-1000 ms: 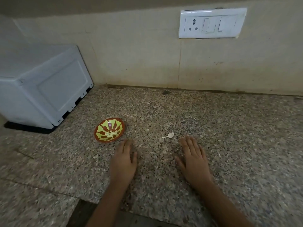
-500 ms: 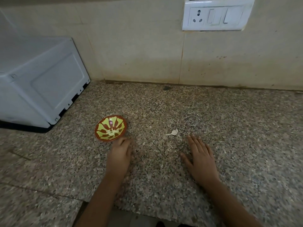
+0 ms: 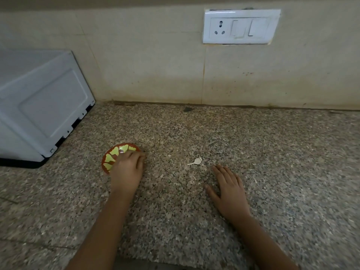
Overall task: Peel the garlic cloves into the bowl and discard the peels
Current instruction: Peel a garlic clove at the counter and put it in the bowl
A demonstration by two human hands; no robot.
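Garlic piece (image 3: 196, 161): small and white, thin stalk pointing left; lying on the counter between the two hands, nearer the right one, touching neither.
Bowl (image 3: 113, 155): small, red-brown with a yellow-green leaf pattern; standing on the counter left of the garlic piece, near the front corner of the white appliance; near right part covered by the left hand; contents hidden.
Left hand (image 3: 127, 169): over the bowl's near right side, knuckles up, fingers bent down toward the rim; cannot tell whether gripping the rim, pinching something inside or only touching.
Right hand (image 3: 228, 191): flat on the counter, palm down, fingers straight and slightly spread, thumb out to the left; holding nothing; fingertips near the garlic piece, not touching.
Counter (image 3: 272, 172): speckled granite, brown and grey.
Appliance (image 3: 39, 106): white box at far left, on the counter by the wall.
Wall (image 3: 146, 65): beige tiles.
Socket plate (image 3: 241, 26): white, upper right on the wall, one socket and switches.
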